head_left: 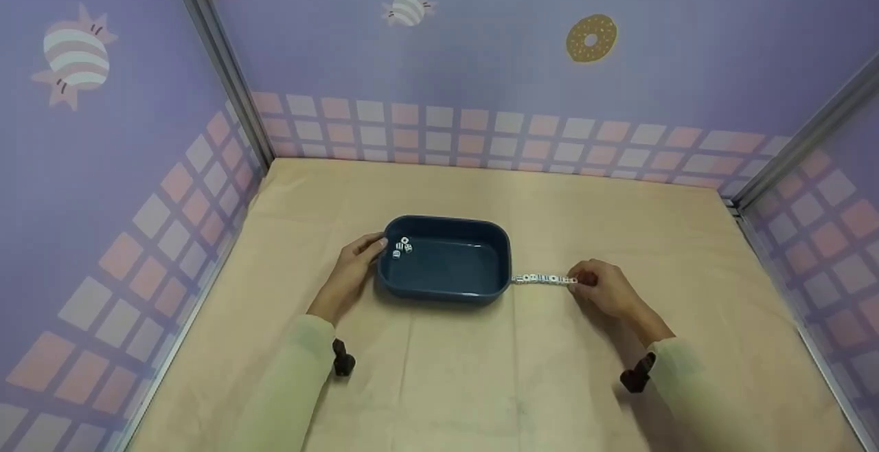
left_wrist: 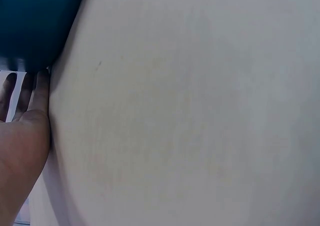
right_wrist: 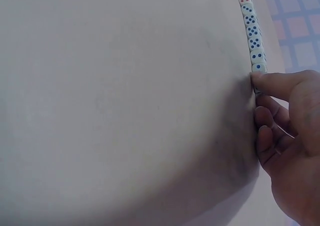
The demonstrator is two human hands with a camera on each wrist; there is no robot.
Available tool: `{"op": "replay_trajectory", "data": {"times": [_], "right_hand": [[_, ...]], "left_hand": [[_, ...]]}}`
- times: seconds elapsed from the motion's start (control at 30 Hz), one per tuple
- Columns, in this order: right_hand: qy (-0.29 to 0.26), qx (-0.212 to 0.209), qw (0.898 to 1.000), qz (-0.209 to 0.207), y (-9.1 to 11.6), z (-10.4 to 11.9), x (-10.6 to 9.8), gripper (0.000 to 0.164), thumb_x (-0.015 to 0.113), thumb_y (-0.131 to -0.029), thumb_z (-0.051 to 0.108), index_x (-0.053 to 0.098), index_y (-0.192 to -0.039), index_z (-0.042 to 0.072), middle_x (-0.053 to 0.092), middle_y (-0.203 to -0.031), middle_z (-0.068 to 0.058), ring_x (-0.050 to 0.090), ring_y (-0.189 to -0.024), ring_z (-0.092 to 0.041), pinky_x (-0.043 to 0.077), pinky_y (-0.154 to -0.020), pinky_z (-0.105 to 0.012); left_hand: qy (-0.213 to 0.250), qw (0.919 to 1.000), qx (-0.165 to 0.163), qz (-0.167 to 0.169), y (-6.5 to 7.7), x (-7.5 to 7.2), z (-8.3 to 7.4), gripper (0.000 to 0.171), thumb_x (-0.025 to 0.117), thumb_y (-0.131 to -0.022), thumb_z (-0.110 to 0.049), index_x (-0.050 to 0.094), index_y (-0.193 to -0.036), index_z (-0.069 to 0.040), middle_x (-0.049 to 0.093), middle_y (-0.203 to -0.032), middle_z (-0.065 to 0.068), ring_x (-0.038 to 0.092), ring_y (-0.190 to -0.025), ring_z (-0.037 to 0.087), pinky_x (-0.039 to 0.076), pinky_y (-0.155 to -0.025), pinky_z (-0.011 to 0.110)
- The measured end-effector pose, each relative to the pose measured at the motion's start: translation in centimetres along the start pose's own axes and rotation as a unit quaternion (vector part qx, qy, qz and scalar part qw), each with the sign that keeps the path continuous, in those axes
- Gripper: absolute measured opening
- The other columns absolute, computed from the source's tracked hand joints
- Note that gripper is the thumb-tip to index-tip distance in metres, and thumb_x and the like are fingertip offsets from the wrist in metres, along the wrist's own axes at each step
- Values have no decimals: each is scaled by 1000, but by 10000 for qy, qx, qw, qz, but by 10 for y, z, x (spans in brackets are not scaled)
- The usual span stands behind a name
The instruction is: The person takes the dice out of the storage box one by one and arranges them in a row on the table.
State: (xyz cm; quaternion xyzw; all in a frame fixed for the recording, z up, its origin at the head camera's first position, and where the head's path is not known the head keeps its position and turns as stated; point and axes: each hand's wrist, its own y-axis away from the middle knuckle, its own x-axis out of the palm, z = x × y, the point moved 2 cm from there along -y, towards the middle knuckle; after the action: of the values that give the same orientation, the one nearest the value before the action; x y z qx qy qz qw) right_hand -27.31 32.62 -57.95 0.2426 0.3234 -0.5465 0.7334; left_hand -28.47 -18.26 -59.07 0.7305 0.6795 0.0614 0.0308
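A dark blue rectangular dish (head_left: 446, 295) stands on the cloth, with several white dice (head_left: 402, 247) lying at its left end. My left hand (head_left: 352, 270) holds that end, thumb at the rim and fingers along the outer wall. From the dish's right side a straight row of dice (head_left: 542, 278) runs to the right. My right hand (head_left: 606, 289) pinches the die at the row's right end between thumb and fingers. Red and blue pips show along the dice row (right_wrist: 252, 30) in the right wrist view; the thumb partly covers the end die.
A beige cloth (head_left: 453, 369) covers the table. Purple patterned panels (head_left: 481, 60) stand behind it and at both sides, joined by metal posts (head_left: 226, 60). A dark wrist mount (head_left: 342, 358) sits by the left cuff, another mount (head_left: 637, 374) by the right.
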Motion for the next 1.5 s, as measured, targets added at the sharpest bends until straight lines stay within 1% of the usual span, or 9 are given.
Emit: {"op": "replay_trajectory", "data": {"times": [0.2, 0.43, 0.57, 0.67, 0.87, 1.0, 1.1, 1.23, 1.5], "right_hand": [[-17, 93, 9999, 127, -1, -1, -1, 14, 75, -98, 4, 75, -111, 10, 65, -99, -6, 54, -87, -22, 48, -71, -29], [-245, 128, 9993, 260, -3, 3, -6, 21, 76, -99, 11, 72, -120, 8, 65, -95, -7, 55, -79, -22, 48, -61, -25], [-201, -7, 9995, -224, -7, 15, -9, 26, 73, -102, 17, 71, -123, 2, 63, -91, -8, 54, -74, -20, 45, -58, -25], [-316, -360, 9960, -752, -12, 38, -5, 24, 72, -103, 17, 71, -120, 0, 61, -87, -7, 55, -73, -20, 46, -58, -25], [-668, -1424, 9817, -1076, -31, 100, 21, 16, 75, -101, 14, 74, -112, 2, 65, -88, -2, 62, -80, -18, 54, -67, -27], [-951, -1737, 9750, -1008, -44, 137, 43, 13, 76, -100, 14, 75, -109, 5, 69, -94, 0, 64, -84, -17, 56, -70, -31], [-1092, -1855, 9727, -868, -53, 159, 59, 13, 76, -100, 14, 75, -110, 5, 71, -99, -1, 64, -85, -16, 56, -72, -30], [-1021, -1956, 9726, -731, -67, 177, 78, 18, 76, -100, 15, 74, -113, 3, 71, -101, -3, 64, -85, -16, 56, -74, -28], [-1028, -1502, 9813, -632, -92, 181, 102, 21, 76, -100, 14, 74, -116, 1, 73, -103, -5, 67, -91, -18, 58, -81, -34]], "left_hand": [[91, 9999, -63, -9, 1, -1, -1, 54, 66, -107, -37, 55, -152, -7, 53, -156, 12, 49, -145, 28, 41, -121, 38], [123, 9999, -32, -82, 1, 0, -2, 53, 66, -107, -35, 56, -150, -7, 55, -154, 11, 50, -145, 25, 42, -121, 37], [52, 9998, -31, -181, 2, -2, -2, 51, 67, -106, -36, 59, -148, -9, 57, -152, 8, 51, -143, 22, 41, -120, 36], [-3, 9998, -31, -215, 2, -5, -1, 50, 66, -107, -37, 60, -148, -10, 57, -152, 7, 51, -143, 22, 41, -121, 36], [7, 9997, -58, -236, 4, -7, -1, 50, 65, -108, -36, 59, -149, -7, 56, -153, 10, 50, -144, 25, 39, -122, 38], [202, 9996, 5, -205, 4, -5, 0, 47, 64, -108, -30, 59, -147, -5, 57, -151, 12, 51, -143, 25, 41, -121, 37], [348, 9992, 37, -175, 3, -2, 0, 44, 64, -109, -27, 59, -146, -4, 57, -151, 13, 52, -142, 25, 42, -120, 37], [232, 9996, 75, -171, 2, 1, 0, 45, 64, -109, -28, 59, -146, -3, 57, -151, 13, 51, -143, 26, 41, -121, 37], [151, 9997, 77, -184, 1, 1, -2, 47, 65, -108, -30, 60, -146, -4, 57, -151, 14, 52, -142, 26, 41, -121, 39]]}}
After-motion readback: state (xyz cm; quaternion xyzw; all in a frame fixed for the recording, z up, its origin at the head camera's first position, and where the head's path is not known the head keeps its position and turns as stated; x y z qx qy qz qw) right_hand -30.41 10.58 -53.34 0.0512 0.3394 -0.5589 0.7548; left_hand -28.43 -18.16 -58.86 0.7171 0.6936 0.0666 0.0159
